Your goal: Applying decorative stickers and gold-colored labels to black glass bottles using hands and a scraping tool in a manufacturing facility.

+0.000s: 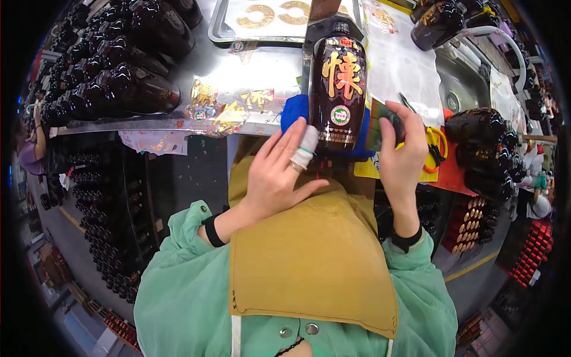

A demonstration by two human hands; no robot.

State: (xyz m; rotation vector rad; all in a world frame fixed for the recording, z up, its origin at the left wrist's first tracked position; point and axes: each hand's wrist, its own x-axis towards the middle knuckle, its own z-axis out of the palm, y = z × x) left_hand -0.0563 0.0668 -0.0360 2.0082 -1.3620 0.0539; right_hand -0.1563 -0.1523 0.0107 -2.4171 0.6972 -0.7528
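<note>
A dark glossy bottle [338,89] with a big gold character and a round green-white mark lies with its cap away from me, on a blue cloth [295,110]. My left hand [279,163] rests beside the bottle's base, fingers stretched out and holding nothing. White wrapping with a green band covers part of one finger, and a ring shows below it. To the right of the bottle, my right hand [404,149] pinches a thin, dark greenish flat piece [375,126] between thumb and fingers. The piece stands close to the bottle's side; whether they touch I cannot tell.
Many dark bottles [140,89] crowd the left of the metal table [262,68]. Gold stickers [229,116] lie near its edge, with a tray [223,24] behind. At right are tweezers [408,102], yellow-orange scissors [437,152], more bottles [476,128] and a sink [467,86].
</note>
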